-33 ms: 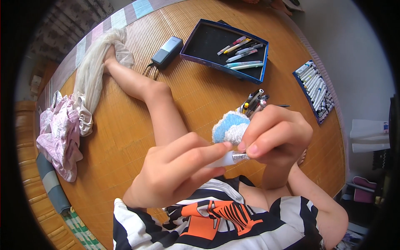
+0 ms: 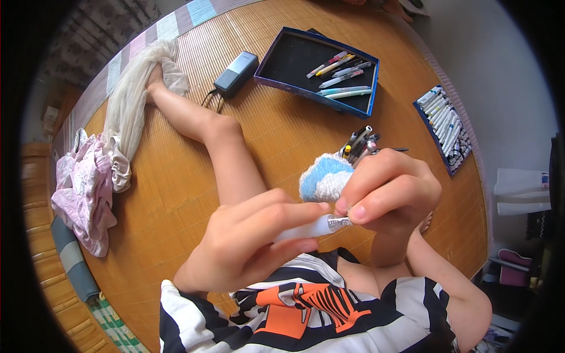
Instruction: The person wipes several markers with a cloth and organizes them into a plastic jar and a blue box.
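Between the thumb and fingers of my left hand lies a white pen with a clear or silvery ridged tip section. My right hand pinches the tip end of that pen, so the very point is hidden by fingertips. Just beyond my right fingers is a fuzzy blue-and-white pouch, partly covered by that hand. Several pens poke up behind the right hand, next to the pouch; whether they stand in it I cannot tell.
A dark open box lid with several pens inside lies ahead on the bamboo mat. Left of it is a grey-blue power bank with a cord. A tray of markers is at the right, pink cloth at the left.
The fingers of my left hand have shifted slightly, and a longer stretch of the white pen shows between them. My right hand stays pinched at the tip.
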The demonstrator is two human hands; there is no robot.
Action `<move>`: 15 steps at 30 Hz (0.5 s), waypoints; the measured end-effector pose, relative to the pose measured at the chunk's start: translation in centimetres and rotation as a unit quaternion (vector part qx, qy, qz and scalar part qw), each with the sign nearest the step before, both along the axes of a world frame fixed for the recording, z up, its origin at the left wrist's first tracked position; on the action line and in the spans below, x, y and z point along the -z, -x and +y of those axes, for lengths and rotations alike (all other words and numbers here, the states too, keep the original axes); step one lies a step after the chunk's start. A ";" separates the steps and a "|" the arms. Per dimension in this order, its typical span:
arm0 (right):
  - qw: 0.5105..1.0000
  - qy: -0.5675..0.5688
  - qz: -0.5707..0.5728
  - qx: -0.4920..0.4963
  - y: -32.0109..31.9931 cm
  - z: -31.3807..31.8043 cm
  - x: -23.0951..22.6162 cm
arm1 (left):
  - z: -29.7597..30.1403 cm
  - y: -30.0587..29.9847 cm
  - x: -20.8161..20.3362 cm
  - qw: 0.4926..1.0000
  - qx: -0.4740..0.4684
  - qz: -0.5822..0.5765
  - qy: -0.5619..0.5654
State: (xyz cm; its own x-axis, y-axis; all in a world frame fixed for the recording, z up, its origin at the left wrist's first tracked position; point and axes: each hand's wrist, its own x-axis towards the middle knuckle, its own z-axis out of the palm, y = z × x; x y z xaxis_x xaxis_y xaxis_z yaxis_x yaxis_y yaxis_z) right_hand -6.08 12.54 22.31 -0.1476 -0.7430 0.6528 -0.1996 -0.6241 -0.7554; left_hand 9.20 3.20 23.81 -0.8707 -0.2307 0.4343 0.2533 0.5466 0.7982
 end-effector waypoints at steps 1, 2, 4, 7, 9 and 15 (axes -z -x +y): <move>0.998 0.053 0.018 0.024 -0.2 -0.2 0.3 | 0.1 -0.1 0.2 1.000 0.000 0.001 0.002; 0.995 0.065 0.049 0.053 -0.3 -0.4 0.4 | 0.3 -0.3 0.4 0.982 0.022 -0.045 -0.181; 0.996 0.061 -0.035 0.046 -1.0 -0.8 1.1 | 0.2 -0.3 0.9 0.909 0.082 -0.071 -0.402; 0.974 0.089 -0.206 0.036 -0.4 -1.2 1.6 | -0.1 0.0 1.5 0.877 0.058 -0.069 -0.472; 0.958 0.088 -0.267 0.049 0.9 -0.9 1.3 | -0.4 0.4 2.5 0.881 0.054 -0.078 -0.464; 0.957 -0.237 0.134 0.099 4.3 1.3 -5.1 | -0.1 3.9 5.7 0.867 0.021 -0.046 -0.496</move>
